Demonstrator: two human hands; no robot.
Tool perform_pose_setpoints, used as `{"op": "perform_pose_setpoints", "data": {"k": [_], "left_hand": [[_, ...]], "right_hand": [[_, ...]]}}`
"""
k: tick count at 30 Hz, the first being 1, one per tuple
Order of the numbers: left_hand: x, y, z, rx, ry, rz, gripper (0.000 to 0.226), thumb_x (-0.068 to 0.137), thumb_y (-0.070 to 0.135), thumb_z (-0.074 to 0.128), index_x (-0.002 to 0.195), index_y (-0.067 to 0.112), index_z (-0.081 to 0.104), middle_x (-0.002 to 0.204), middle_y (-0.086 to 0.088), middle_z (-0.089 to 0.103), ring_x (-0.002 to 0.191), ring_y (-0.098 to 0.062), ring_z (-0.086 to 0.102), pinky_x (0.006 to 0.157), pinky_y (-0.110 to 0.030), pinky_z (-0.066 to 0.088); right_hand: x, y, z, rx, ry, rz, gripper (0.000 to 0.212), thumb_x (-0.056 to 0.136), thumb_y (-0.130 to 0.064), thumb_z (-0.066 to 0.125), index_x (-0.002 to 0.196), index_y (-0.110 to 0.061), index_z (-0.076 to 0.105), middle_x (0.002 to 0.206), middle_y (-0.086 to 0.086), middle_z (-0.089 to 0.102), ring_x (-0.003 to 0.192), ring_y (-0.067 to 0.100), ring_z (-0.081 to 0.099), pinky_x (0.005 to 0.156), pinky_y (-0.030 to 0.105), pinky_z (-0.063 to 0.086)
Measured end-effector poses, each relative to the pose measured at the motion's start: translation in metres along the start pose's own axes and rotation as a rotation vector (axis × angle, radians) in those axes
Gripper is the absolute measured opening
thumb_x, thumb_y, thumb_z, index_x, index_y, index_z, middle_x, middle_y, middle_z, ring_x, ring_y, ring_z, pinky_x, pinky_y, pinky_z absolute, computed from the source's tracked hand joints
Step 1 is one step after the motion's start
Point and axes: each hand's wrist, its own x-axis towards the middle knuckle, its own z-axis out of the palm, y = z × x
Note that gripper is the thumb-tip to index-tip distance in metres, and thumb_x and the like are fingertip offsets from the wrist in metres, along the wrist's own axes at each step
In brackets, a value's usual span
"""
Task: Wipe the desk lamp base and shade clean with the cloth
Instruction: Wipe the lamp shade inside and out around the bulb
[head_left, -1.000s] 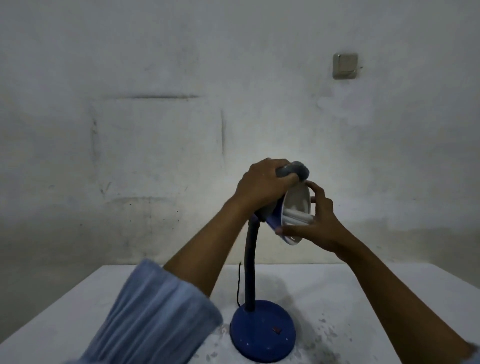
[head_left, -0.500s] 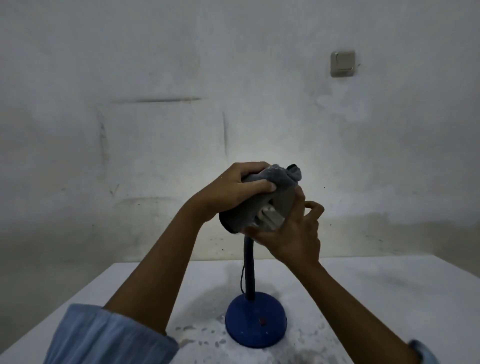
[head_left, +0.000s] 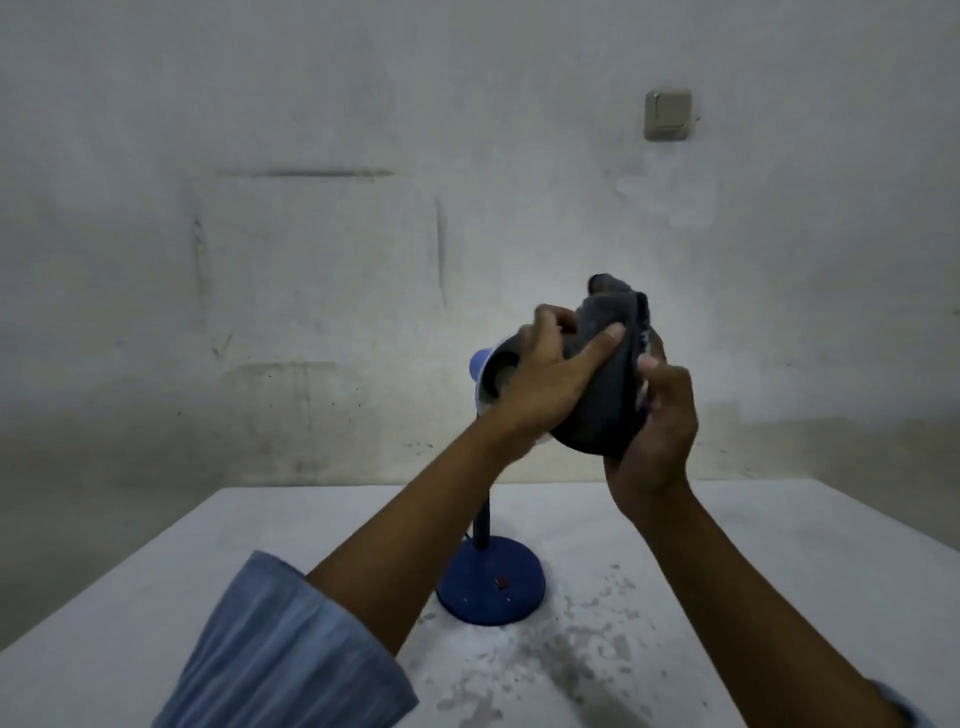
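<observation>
We work a dark grey cloth (head_left: 605, 384) over the shade (head_left: 491, 382) of a blue desk lamp, which stands on its round base (head_left: 491, 587) near the middle of a white table (head_left: 779, 545). Our left hand (head_left: 550, 382) lies across the top of the shade, directly above the base, fingers curled round the bunched cloth and thumb pressed along its fold. Our right hand (head_left: 657, 426) sits just right of the shade, fingers curled around its rim and the cloth's lower edge; whether they grip the shade itself or only the fabric we cannot tell. The cloth covers most of the shade, leaving only a pale inner patch and the blue collar showing to the left of our left hand.

By our reckoning the shade is mid-wipe, not finished. The base below appears untouched by the cloth at this point, and grey flecks and smears lie on the table just right of it. A wall switch (head_left: 668, 114) hangs high above the lamp, to the right.
</observation>
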Motion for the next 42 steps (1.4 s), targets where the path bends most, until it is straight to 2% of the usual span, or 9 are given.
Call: {"op": "perform_pose_setpoints", "data": {"k": [5, 8, 11, 16, 22, 26, 30, 36, 42], "left_hand": [[-0.007, 0.010, -0.006, -0.021, -0.220, -0.042, 0.033, 0.100, 0.037, 0.030, 0.116, 0.020, 0.054, 0.114, 0.003, 0.057, 0.093, -0.010, 0.058, 0.082, -0.028, 0.053], [0.006, -0.003, -0.035, 0.465, 0.074, 0.236, 0.025, 0.095, 0.028, 0.049, 0.117, 0.019, 0.058, 0.110, 0.002, 0.060, 0.092, -0.010, 0.058, 0.083, -0.026, 0.051], [0.017, -0.029, -0.053, 0.690, 0.329, 0.275, 0.030, 0.088, 0.025, 0.059, 0.117, 0.018, 0.055, 0.112, -0.004, 0.056, 0.098, -0.017, 0.056, 0.080, -0.024, 0.048], [0.026, -0.060, -0.067, 0.767, 0.236, 0.258, 0.038, 0.090, 0.017, 0.055, 0.128, 0.015, 0.054, 0.123, -0.010, 0.053, 0.110, -0.026, 0.052, 0.092, -0.037, 0.049], [0.029, -0.064, -0.067, 0.742, 0.202, 0.317, 0.039, 0.093, 0.006, 0.046, 0.128, 0.017, 0.057, 0.117, -0.010, 0.057, 0.105, -0.023, 0.055, 0.087, -0.026, 0.046], [0.029, -0.064, -0.070, 0.757, 0.166, 0.325, 0.041, 0.092, 0.003, 0.046, 0.130, 0.016, 0.055, 0.119, -0.010, 0.056, 0.106, -0.023, 0.054, 0.088, -0.025, 0.043], [0.030, -0.065, -0.069, 0.748, 0.212, 0.323, 0.042, 0.091, 0.002, 0.046, 0.129, 0.014, 0.056, 0.118, -0.012, 0.057, 0.106, -0.025, 0.055, 0.089, -0.025, 0.044], [0.030, -0.064, -0.068, 0.734, 0.200, 0.298, 0.040, 0.092, 0.003, 0.049, 0.131, 0.012, 0.055, 0.120, -0.011, 0.057, 0.109, -0.022, 0.055, 0.088, -0.020, 0.042], [0.031, -0.062, -0.068, 0.747, 0.189, 0.291, 0.039, 0.092, 0.005, 0.049, 0.129, 0.015, 0.056, 0.120, -0.012, 0.057, 0.108, -0.024, 0.055, 0.090, -0.027, 0.046]], "right_hand": [[0.013, -0.013, -0.026, -0.296, 0.165, 0.075, 0.041, 0.088, -0.014, 0.059, 0.128, -0.020, 0.050, 0.120, 0.008, 0.062, 0.108, 0.027, 0.062, 0.088, 0.041, 0.053], [0.024, -0.018, -0.043, -0.559, 0.145, 0.134, 0.054, 0.086, -0.005, 0.060, 0.131, -0.025, 0.037, 0.122, 0.006, 0.056, 0.107, 0.024, 0.059, 0.088, 0.037, 0.052], [0.034, -0.018, -0.042, -0.939, -0.094, 0.107, 0.050, 0.084, -0.007, 0.060, 0.122, -0.027, 0.033, 0.101, 0.006, 0.056, 0.087, 0.021, 0.060, 0.070, 0.026, 0.049], [0.042, 0.000, -0.016, -1.638, -0.230, -0.248, 0.040, 0.075, -0.022, 0.066, 0.114, -0.021, 0.058, 0.094, 0.005, 0.055, 0.076, 0.024, 0.052, 0.063, 0.023, 0.034], [0.054, 0.037, 0.009, -1.681, -0.243, -0.233, 0.032, 0.082, -0.041, 0.063, 0.109, -0.023, 0.065, 0.104, 0.002, 0.066, 0.089, 0.024, 0.062, 0.070, 0.027, 0.042], [0.068, 0.033, 0.021, -1.714, -0.543, 0.094, 0.032, 0.087, -0.044, 0.048, 0.115, -0.029, 0.056, 0.110, -0.004, 0.062, 0.094, 0.020, 0.057, 0.073, 0.031, 0.042], [0.080, 0.018, 0.023, -1.604, -0.634, 0.214, 0.031, 0.087, -0.042, 0.049, 0.115, -0.034, 0.059, 0.113, -0.002, 0.063, 0.095, 0.019, 0.057, 0.081, 0.035, 0.049], [0.076, -0.045, 0.007, -1.682, -0.652, 0.418, 0.015, 0.080, -0.029, 0.059, 0.079, -0.020, 0.071, 0.083, 0.004, 0.068, 0.073, 0.015, 0.061, 0.062, 0.028, 0.049], [0.078, -0.025, 0.001, -1.553, -0.372, 0.051, 0.015, 0.079, -0.029, 0.055, 0.089, -0.029, 0.067, 0.085, 0.003, 0.066, 0.077, 0.022, 0.059, 0.070, 0.034, 0.050]]}}
